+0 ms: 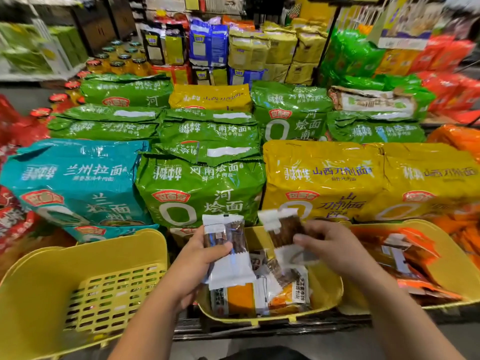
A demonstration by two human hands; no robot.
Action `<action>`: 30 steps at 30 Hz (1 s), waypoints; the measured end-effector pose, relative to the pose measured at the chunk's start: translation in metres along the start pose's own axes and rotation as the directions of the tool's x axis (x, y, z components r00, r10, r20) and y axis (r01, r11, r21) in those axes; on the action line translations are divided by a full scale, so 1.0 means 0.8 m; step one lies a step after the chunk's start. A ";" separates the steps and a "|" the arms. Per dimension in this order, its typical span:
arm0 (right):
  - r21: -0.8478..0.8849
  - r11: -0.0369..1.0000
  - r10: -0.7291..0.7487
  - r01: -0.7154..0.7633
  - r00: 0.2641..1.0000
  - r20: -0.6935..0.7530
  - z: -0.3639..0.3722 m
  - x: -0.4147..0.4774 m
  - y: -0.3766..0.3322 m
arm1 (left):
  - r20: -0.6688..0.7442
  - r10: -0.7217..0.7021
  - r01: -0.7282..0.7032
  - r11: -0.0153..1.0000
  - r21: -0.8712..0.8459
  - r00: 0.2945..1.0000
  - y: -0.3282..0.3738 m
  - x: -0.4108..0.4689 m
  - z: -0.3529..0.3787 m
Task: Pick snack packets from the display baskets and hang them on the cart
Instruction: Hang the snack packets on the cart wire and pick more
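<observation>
My left hand (205, 253) grips a stack of clear snack packets (226, 235) with brown sticks and white ends, held above the middle yellow basket (324, 289). My right hand (330, 245) pinches another such packet (283, 227) by its lower part, just right of the stack. Inside the middle basket lie more packets (275, 289), some with orange fronts. The left yellow basket (85, 284) shows a bare slotted bottom. The right yellow basket (446, 258) holds orange packets (405, 253). No cart shows.
Large noodle multipacks fill the display behind the baskets: teal (75, 178), green (200, 188), yellow (322, 178). Red packs (15, 216) lie at the far left, orange ones (457, 141) at the far right. Jars (117, 61) and shelves stand further back.
</observation>
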State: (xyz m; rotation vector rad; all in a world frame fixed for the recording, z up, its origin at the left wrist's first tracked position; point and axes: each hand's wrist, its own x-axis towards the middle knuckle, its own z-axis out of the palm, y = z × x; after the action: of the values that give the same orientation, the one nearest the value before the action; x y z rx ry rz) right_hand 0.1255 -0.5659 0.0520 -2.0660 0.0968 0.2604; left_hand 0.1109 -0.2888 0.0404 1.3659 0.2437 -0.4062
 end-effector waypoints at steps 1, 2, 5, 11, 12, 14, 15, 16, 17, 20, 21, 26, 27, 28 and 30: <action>0.093 0.994 -0.052 0.053 0.999 -0.009 -0.004 -0.008 -0.013 | -0.006 0.005 -0.005 1.000 0.002 1.000 0.000 0.002 0.002; 0.193 0.977 -0.092 0.090 0.996 -0.002 -0.004 -0.013 -0.023 | -0.007 0.006 -0.006 1.000 -0.013 1.000 -0.002 0.005 0.006; 0.398 0.915 -0.090 0.059 0.994 0.058 0.013 -0.015 -0.044 | 0.025 -0.014 0.018 0.991 -0.135 1.000 -0.006 0.007 0.025; 0.288 0.958 -0.035 0.003 0.994 0.107 0.076 -0.004 -0.032 | 0.071 0.020 -0.016 0.998 -0.054 0.997 -0.010 0.010 0.030; 0.277 0.961 -0.047 0.009 0.990 0.130 0.074 -0.005 -0.029 | 0.066 0.023 -0.020 0.999 -0.045 0.998 -0.012 0.011 0.026; 0.224 0.974 -0.068 0.045 0.993 0.098 0.061 -0.007 -0.026 | 0.036 0.026 -0.024 0.998 -0.059 0.999 -0.012 0.010 0.016; 0.190 0.980 -0.070 0.059 0.996 0.052 0.052 -0.007 -0.021 | 0.020 0.035 -0.033 0.997 -0.066 0.999 -0.010 0.008 0.011; 0.130 0.990 -0.062 0.058 0.998 0.027 0.042 -0.004 -0.014 | 0.005 0.047 -0.047 0.997 -0.063 0.999 -0.008 0.007 0.005; 0.032 0.999 -0.028 0.027 0.999 0.038 0.035 -0.001 -0.010 | -0.009 0.058 -0.059 0.996 -0.060 0.998 -0.007 0.005 -0.002; -0.287 0.956 0.151 -0.063 0.944 0.295 0.049 0.015 0.002 | -0.049 0.087 -0.089 0.995 -0.045 0.995 -0.001 0.001 -0.023; -0.365 0.929 0.213 -0.066 0.900 0.381 0.063 0.019 -0.001 | -0.062 0.095 -0.098 0.994 -0.051 0.994 -0.001 -0.001 -0.028; -0.708 0.648 0.297 0.281 0.763 0.574 0.154 0.042 -0.003 | -0.095 0.111 -0.119 0.989 -0.087 0.989 -0.005 -0.009 -0.042; -0.734 0.624 0.324 0.269 0.766 0.556 0.169 0.044 -0.001 | -0.096 0.108 -0.117 0.989 -0.088 0.989 -0.007 -0.011 -0.044; -0.736 0.647 0.352 0.198 0.779 0.519 0.179 0.046 0.004 | -0.095 0.110 -0.118 0.989 -0.087 0.989 -0.008 -0.011 -0.045; -0.698 0.709 0.348 0.105 0.808 0.476 0.186 0.042 0.003 | -0.094 0.108 -0.117 0.988 -0.098 0.990 -0.012 -0.012 -0.048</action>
State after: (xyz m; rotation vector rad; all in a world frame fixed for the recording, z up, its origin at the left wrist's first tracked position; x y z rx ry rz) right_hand 0.1367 -0.4365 -0.0274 -2.6284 -0.2865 1.1750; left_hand 0.1004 -0.2512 0.0285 1.2903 0.2555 -0.2362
